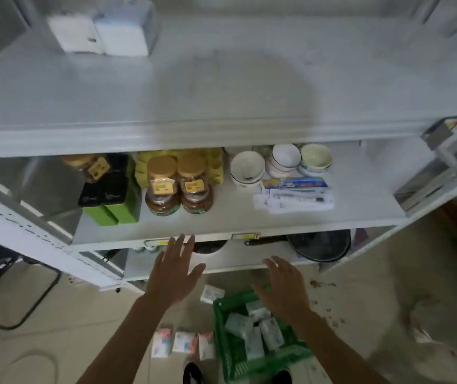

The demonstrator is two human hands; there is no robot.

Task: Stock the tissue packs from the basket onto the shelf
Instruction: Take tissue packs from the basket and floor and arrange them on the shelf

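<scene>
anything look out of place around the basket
Yes: several tissue packs lie on the floor left of the green basket, not inside it. Reddish-brown spots also mark the floor to its right.

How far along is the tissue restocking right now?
Two tissue packs already sit on the top shelf. Both the left hand and right hand are empty. Several packs remain in the green basket, and four more packs lie on the floor.
</scene>
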